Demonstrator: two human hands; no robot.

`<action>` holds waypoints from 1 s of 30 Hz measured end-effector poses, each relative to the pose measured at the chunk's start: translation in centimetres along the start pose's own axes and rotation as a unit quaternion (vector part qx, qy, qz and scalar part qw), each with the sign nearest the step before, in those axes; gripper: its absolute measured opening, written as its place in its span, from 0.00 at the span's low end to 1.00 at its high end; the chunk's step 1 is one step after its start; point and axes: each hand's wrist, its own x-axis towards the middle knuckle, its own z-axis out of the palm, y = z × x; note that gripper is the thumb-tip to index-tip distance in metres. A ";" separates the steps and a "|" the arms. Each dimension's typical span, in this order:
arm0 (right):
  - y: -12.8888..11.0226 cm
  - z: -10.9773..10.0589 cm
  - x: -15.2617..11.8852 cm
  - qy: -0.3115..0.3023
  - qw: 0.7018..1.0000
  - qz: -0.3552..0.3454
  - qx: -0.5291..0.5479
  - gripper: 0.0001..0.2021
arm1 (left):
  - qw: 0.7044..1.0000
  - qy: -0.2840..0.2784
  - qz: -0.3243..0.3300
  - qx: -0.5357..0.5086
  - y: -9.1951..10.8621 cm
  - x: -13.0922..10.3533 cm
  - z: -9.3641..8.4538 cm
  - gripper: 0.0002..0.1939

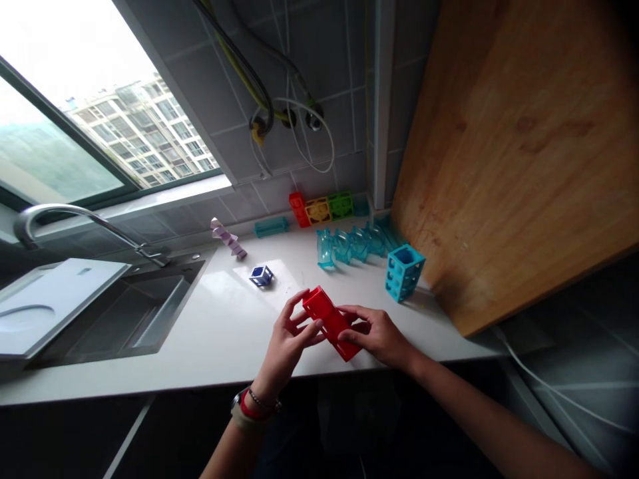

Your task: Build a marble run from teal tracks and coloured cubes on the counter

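Above the front edge of the white counter (pixel 219 346), a long red plastic box-shaped block (pixel 329 320) is held tilted between both hands. My left hand (pixel 294 329) grips its upper left end, thumb and fingers on opposite sides. Closed on its lower right part is my right hand (pixel 372 332), with the thumb on top. Some right fingertips are hidden behind the block. Beyond the hands sits a small dark blue open-frame cube (pixel 261 275). A turquoise studded hollow block (pixel 403 273) stands upright to the right.
Clear teal pieces (pixel 349 246) lie in a row mid-counter. Red, yellow and green blocks (pixel 318 211) line the back wall, near a teal piece (pixel 271 227). A lilac zigzag piece (pixel 228 238) lies left. A sink (pixel 150 313) with faucet (pixel 90 216) is far left; a wooden board (pixel 519 146) leans right.
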 end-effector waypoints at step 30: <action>0.2 0.3 -0.2 0.017 0.970 -0.118 -0.210 0.17 | 0.956 0.085 0.130 0.248 5.3 19.8 -9.7 0.36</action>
